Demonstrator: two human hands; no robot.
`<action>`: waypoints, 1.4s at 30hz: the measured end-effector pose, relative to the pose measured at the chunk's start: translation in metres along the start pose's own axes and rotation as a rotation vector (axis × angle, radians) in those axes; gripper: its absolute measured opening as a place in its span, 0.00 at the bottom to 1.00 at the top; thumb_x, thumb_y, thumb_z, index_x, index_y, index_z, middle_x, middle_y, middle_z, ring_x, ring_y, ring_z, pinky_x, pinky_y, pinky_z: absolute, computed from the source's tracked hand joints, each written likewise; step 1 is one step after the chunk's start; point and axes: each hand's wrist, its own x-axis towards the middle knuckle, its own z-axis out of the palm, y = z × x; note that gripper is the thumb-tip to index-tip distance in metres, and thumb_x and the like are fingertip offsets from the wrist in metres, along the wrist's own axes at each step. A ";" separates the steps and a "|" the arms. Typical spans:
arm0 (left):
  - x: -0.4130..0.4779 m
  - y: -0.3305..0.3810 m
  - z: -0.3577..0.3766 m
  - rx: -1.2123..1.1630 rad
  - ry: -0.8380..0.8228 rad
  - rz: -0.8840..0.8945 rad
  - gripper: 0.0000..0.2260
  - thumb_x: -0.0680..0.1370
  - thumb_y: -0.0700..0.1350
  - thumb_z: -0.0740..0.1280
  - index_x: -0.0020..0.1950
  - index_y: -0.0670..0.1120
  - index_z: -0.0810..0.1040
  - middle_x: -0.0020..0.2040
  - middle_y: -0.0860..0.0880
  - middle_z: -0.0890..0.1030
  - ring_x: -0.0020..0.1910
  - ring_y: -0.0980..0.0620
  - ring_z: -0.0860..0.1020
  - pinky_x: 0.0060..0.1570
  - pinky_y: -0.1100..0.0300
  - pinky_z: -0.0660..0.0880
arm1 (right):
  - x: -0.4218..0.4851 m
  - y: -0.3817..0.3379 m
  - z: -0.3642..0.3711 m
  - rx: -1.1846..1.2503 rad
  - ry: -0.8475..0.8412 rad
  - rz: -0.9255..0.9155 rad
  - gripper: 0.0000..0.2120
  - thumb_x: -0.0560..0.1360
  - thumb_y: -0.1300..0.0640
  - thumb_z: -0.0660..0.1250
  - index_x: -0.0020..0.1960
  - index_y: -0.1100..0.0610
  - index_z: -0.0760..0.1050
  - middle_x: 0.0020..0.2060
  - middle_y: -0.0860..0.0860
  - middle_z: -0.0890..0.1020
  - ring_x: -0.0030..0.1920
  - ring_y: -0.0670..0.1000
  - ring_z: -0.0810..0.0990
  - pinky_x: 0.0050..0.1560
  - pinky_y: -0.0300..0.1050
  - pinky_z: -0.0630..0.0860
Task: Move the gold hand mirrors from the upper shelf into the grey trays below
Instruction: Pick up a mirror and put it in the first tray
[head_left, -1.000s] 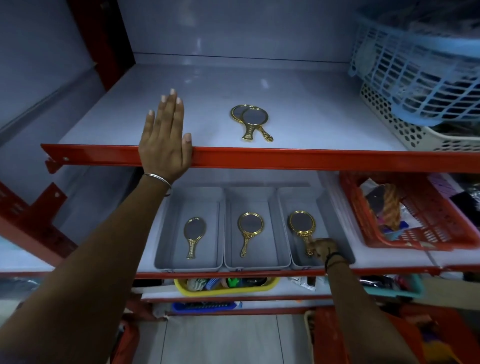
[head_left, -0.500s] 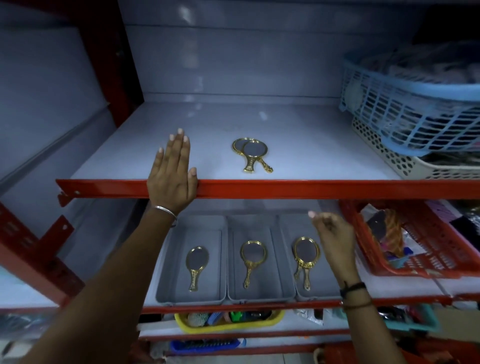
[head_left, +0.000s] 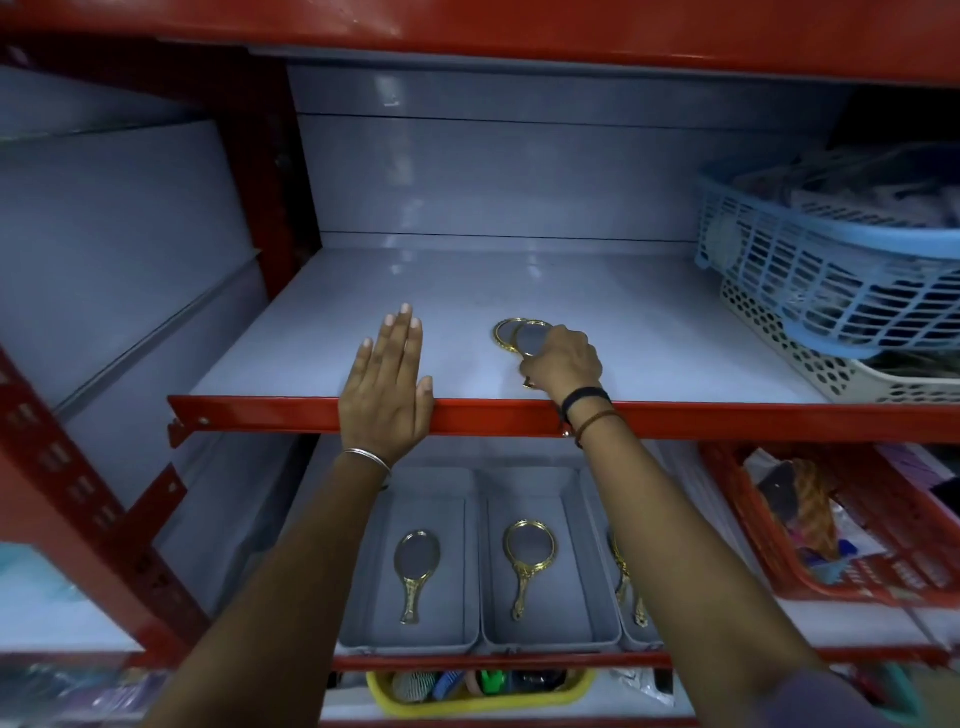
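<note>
Two gold hand mirrors (head_left: 519, 336) lie overlapping on the white upper shelf (head_left: 649, 343). My right hand (head_left: 563, 364) is curled over their handles, fingers closed around the top one, which still rests on the shelf. My left hand (head_left: 387, 384) lies flat and open on the shelf's red front edge. Below stand three grey trays side by side. The left tray (head_left: 415, 642) holds one gold mirror (head_left: 414, 571). The middle tray (head_left: 550, 639) holds another mirror (head_left: 527, 564). In the right tray (head_left: 631, 642) a mirror (head_left: 623, 577) is mostly hidden behind my right forearm.
A blue lattice basket (head_left: 831, 275) sits on a cream perforated basket (head_left: 841, 374) at the upper shelf's right. A red basket (head_left: 852, 587) of items stands right of the trays. A yellow basket (head_left: 467, 699) sits on the shelf beneath. Red uprights frame the left side.
My right hand rose from the right tray, leaving a mirror there, and reached onto the upper shelf over the two mirrors. The left hand stayed on the shelf edge. The view tilted upward.
</note>
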 end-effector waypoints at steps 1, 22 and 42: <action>0.000 0.000 0.000 0.001 0.008 0.002 0.27 0.76 0.48 0.52 0.74 0.39 0.61 0.74 0.41 0.67 0.74 0.48 0.60 0.76 0.62 0.43 | 0.003 0.000 0.001 0.004 0.002 0.013 0.22 0.71 0.60 0.70 0.63 0.61 0.73 0.58 0.56 0.80 0.57 0.57 0.80 0.51 0.46 0.78; 0.001 0.001 -0.003 -0.046 0.037 0.024 0.26 0.77 0.48 0.53 0.73 0.38 0.63 0.73 0.41 0.68 0.73 0.46 0.66 0.71 0.54 0.58 | -0.142 0.075 -0.035 0.917 -0.681 0.014 0.04 0.74 0.59 0.67 0.41 0.55 0.79 0.26 0.44 0.76 0.21 0.40 0.68 0.17 0.27 0.60; 0.001 -0.002 0.006 -0.001 0.079 0.023 0.27 0.76 0.48 0.53 0.73 0.38 0.65 0.73 0.41 0.68 0.73 0.45 0.66 0.74 0.66 0.35 | -0.103 0.090 0.283 0.402 -0.807 0.411 0.17 0.73 0.66 0.69 0.27 0.60 0.72 0.14 0.49 0.74 0.21 0.48 0.74 0.25 0.37 0.72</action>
